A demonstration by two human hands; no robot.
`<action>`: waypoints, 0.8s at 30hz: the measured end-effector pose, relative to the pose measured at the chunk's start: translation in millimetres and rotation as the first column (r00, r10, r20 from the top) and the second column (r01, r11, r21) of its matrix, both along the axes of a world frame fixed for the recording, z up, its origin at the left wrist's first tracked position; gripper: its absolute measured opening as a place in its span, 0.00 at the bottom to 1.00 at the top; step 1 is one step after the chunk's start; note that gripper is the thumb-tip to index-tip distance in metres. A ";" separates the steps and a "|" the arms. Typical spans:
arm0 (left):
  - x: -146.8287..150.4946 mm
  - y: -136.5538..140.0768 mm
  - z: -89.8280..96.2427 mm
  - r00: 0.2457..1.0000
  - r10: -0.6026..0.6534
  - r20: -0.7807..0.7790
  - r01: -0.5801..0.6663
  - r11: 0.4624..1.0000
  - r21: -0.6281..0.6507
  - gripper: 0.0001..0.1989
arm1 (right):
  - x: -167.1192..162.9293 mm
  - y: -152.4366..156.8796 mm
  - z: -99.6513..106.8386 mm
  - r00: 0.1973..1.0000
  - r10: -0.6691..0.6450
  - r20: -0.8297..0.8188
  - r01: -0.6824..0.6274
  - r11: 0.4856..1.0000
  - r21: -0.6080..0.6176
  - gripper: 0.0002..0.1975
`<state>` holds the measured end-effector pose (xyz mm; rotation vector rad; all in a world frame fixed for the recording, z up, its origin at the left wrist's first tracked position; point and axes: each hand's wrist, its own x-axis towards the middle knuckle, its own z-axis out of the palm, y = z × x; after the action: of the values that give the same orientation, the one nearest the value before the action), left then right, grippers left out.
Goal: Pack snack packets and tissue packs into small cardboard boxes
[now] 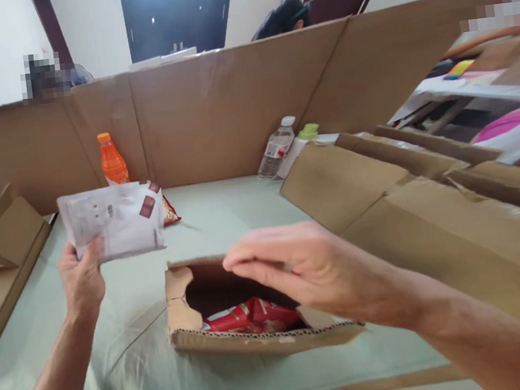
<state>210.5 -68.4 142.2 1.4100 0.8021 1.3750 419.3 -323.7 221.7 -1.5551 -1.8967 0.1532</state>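
Note:
My left hand (84, 274) grips a flat white packet (113, 224) with dark red squares printed on it, raised above the table at the left. My right hand (291, 266) hovers over the right part of an open cardboard box (267, 344). Its fingers are straight and pressed together, the thumb close against them, and nothing shows between them. Inside the box lies a shiny red packet (255, 316), partly hidden by the front wall and my right hand. Behind the white packet, another red packet (170, 212) peeks out on the table.
An orange drink bottle (113, 161) and a clear bottle with a white cap (277, 149) stand by the cardboard partition (223, 118). A green-capped container (308, 132) leans nearby. Large cardboard boxes (432, 219) line the right; a cardboard tray (13, 273) is left. People are beyond the partition.

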 end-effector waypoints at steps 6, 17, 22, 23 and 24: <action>35.3 13.8 -39.8 0.957 -0.193 -0.215 0.169 0.978 -0.123 0.38 | 10.2 -14.1 -35.8 0.990 0.111 0.084 -0.028 0.750 -0.660 0.09; -69.9 -81.6 -82.2 0.458 -0.582 -0.672 0.798 0.602 0.023 0.70 | -14.0 5.8 -80.1 0.915 0.133 0.382 0.088 0.857 -0.509 0.12; -28.0 -82.7 -101.2 0.514 -0.654 -0.556 0.808 0.586 0.057 0.70 | -16.5 2.0 -71.0 0.947 0.087 0.309 0.035 0.929 -0.368 0.17; -22.2 -82.9 -102.8 0.524 -0.666 -0.531 0.806 0.589 0.056 0.71 | -13.8 -4.2 -64.4 0.961 0.058 0.269 0.030 0.950 -0.311 0.18; -18.4 -83.4 -103.5 0.536 -0.672 -0.511 0.802 0.595 0.059 0.71 | -9.4 -12.2 -56.6 0.977 0.030 0.213 0.025 0.968 -0.250 0.19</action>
<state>192.1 -151.8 38.7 2.0250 0.1580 0.4803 409.9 -335.9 165.1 -1.7995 -2.1137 0.2431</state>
